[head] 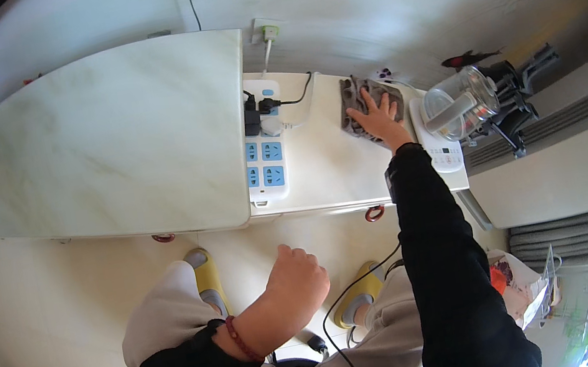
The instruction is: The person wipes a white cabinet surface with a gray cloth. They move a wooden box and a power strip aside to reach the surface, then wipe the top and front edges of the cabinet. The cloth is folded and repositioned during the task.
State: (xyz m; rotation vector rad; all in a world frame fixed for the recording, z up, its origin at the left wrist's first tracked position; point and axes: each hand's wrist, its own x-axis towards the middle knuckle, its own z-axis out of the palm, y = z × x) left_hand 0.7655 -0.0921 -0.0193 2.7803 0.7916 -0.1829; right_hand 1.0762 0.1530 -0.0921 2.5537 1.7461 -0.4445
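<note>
My right hand (380,118) lies with spread fingers on a folded grey-brown cloth (354,106), which rests on the white cabinet top (322,178) near the wall. Just right of the cloth is a white kettle-like base or appliance with a control panel (445,155). My left hand (299,276) is curled in the air in front of the cabinet, above the floor; its palm is turned away, so whether anything is inside it is hidden.
A white power strip (277,186) with several plugs lies beside a raised marble-patterned top (118,143). A clear food-processor bowl (461,103) stands at the right. Red ring handles (375,213) stick out from the cabinet front. A black cable hangs near my legs.
</note>
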